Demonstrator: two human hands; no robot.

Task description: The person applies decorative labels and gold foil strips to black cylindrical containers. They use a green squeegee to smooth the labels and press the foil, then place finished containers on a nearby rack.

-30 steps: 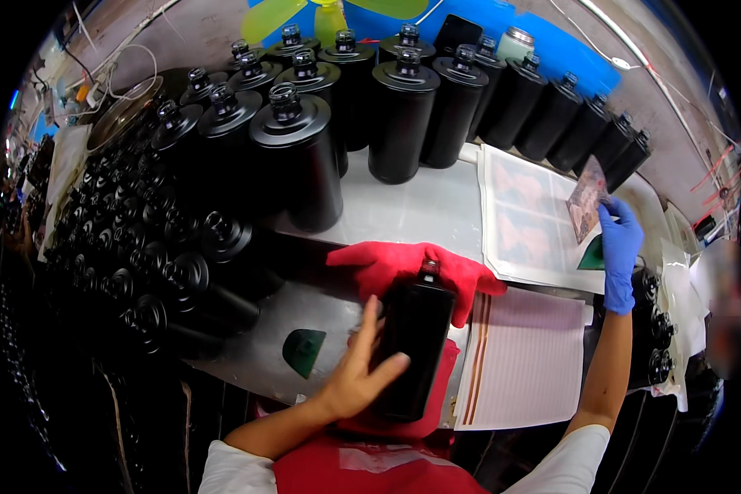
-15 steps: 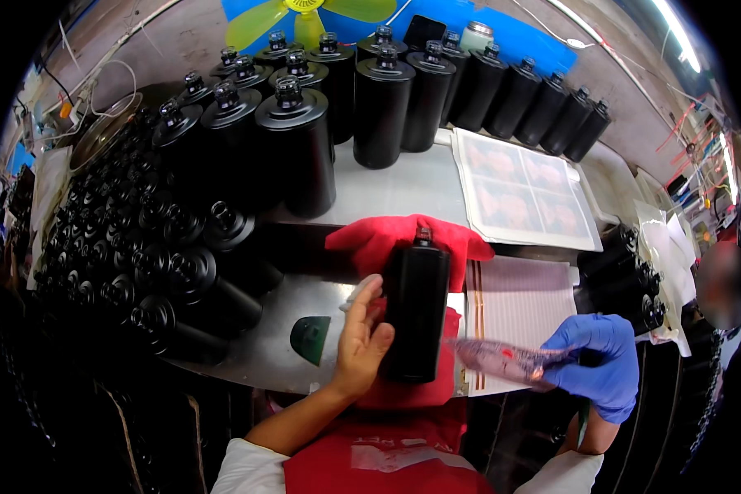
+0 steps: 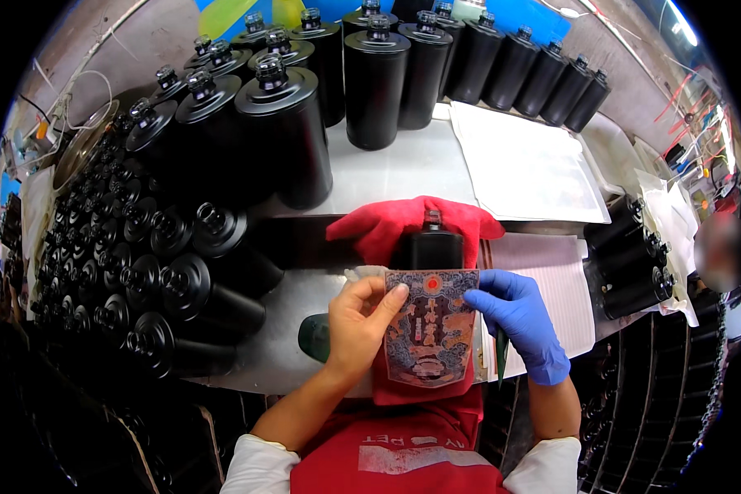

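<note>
A patterned label sheet (image 3: 428, 354) in dark blue and pinkish tones, with a red dot near its top, is stretched between my hands. My bare left hand (image 3: 361, 323) pinches its upper left edge between thumb and fingers. Its upper right corner is in my blue-gloved right hand (image 3: 514, 317). A thin dark green piece (image 3: 500, 352) sticks down below the gloved fingers; how it is held is hidden. Behind the label, a black bottle (image 3: 438, 249) lies on a red cloth (image 3: 370, 235), its neck pointing away from me. Most of its body is covered by the label.
Many black bottles (image 3: 214, 288) crowd the left side. More black bottles (image 3: 376, 86) stand along the back shelf. White sheets (image 3: 519, 165) lie on the shelf, and a striped sheet (image 3: 556, 288) is at right. A green scraper (image 3: 313, 337) rests beside my left hand.
My right hand has moved left with the label, bringing it over the bottle. My left hand has left the bottle's side and now grips the label too. The view has shifted slightly.
</note>
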